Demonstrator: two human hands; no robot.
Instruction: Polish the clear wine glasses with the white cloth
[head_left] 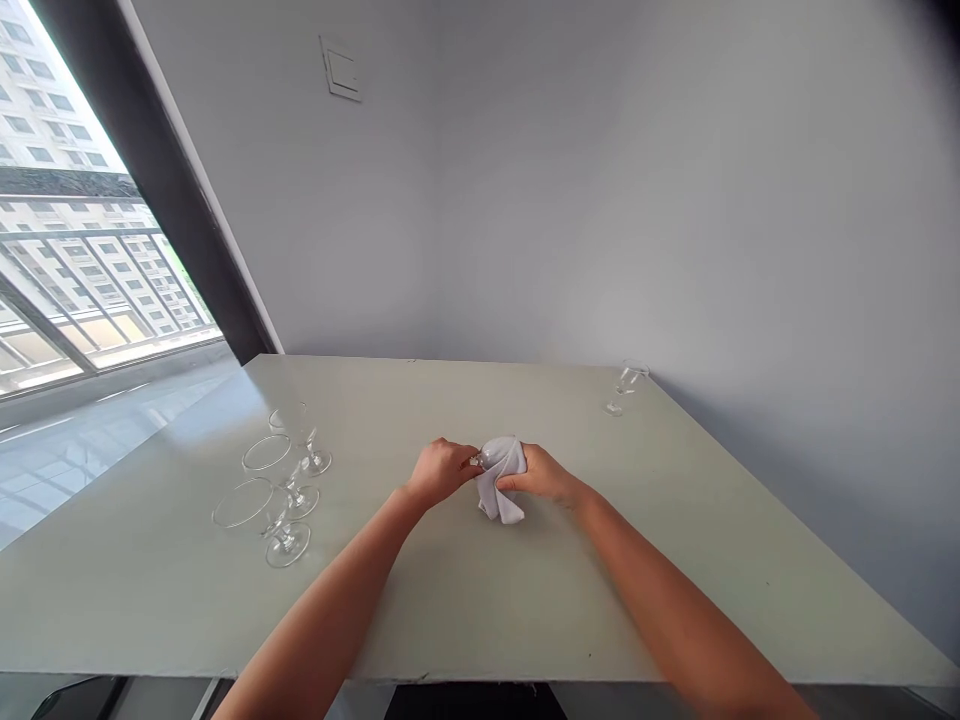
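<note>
Over the middle of the table, a stemmed glass [491, 456] lies sideways between my hands, its bowl mostly covered by a white cloth [504, 480]. My left hand [444, 470] is closed around the stem end of that glass. On the other side, my right hand [541, 474] grips the cloth against the bowl, thumb in front. A loose corner of the cloth hangs down toward the tabletop. How far the cloth reaches inside the bowl is hidden.
Several clear stemmed glasses [287, 545] stand in a row at the left of the pale table [420, 610]. One more stemmed glass [625, 386] stands at the far right edge by the wall. A window [82, 260] is at the left.
</note>
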